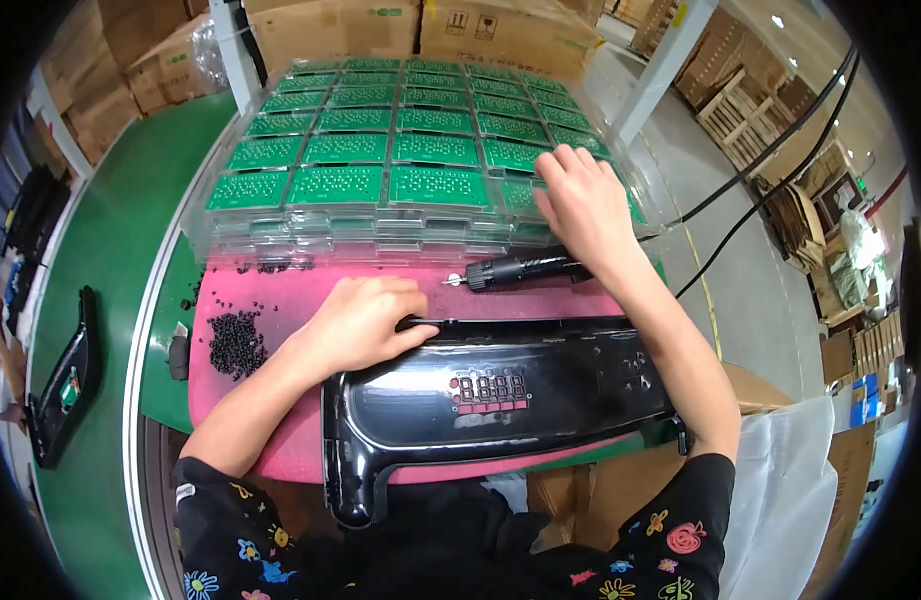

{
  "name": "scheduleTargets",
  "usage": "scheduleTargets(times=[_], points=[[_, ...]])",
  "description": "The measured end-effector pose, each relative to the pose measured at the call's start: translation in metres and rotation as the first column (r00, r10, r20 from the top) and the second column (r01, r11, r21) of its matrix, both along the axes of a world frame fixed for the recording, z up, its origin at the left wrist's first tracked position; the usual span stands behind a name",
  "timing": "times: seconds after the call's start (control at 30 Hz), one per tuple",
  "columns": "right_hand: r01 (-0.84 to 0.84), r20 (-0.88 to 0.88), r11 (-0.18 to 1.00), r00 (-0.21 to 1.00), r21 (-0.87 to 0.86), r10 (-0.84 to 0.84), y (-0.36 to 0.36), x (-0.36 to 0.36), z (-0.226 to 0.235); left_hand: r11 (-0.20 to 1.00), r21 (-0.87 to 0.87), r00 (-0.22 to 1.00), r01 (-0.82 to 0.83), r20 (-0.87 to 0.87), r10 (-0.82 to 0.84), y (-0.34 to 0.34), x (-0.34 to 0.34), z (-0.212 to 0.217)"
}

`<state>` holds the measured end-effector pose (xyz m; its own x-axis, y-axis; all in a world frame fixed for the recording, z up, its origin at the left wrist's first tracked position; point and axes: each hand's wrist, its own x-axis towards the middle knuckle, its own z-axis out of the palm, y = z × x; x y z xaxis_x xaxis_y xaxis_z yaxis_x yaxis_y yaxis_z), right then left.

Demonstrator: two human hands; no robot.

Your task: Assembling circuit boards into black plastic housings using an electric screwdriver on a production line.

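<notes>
A glossy black plastic panel [430, 395] with a row of digit-shaped cutouts lies across the pink mat. My left hand [365, 320] is closed on its far edge toward the left end, with the thumb over the rim. Beyond it, my right hand [585, 205] reaches over the stacked clear trays. Its bent fingers and thumb close on a green circuit board [520, 196] at the front right, partly hidden by the hand. A black electric screwdriver [520, 270] lies under my right wrist, its tip pointing left.
Stacked clear trays [340, 222] hold rows of green circuit boards. Small black screws [236, 343] are heaped on the left of the pink mat [290, 295]. Black cables [750, 165] hang at the right. Another black panel [68, 380] stands at far left, near another person's arm.
</notes>
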<state>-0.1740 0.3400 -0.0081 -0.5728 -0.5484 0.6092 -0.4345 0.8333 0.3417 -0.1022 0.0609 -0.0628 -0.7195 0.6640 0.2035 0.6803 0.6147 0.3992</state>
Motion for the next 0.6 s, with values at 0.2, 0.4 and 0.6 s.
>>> scheduleTargets(times=[0.2, 0.4, 0.6], points=[[0.132, 0.046, 0.982, 0.989, 0.133, -0.139, 0.004, -0.053, -0.019, 0.997, 0.065, 0.97, 0.04, -0.243, -0.023, -0.014, -0.019, -0.001], [0.07, 0.049, 0.991, 0.996, 0.111, -0.076, 0.002, -0.067, -0.022, 0.991, 0.115, 0.981, 0.074, -0.189, -0.051, -0.017, -0.027, -0.003], [0.006, 0.022, 0.999, 1.0, 0.045, -0.007, 0.002, -0.065, -0.021, 0.993, 0.11, 0.989, 0.033, -0.149, -0.017, -0.018, -0.02, -0.001]])
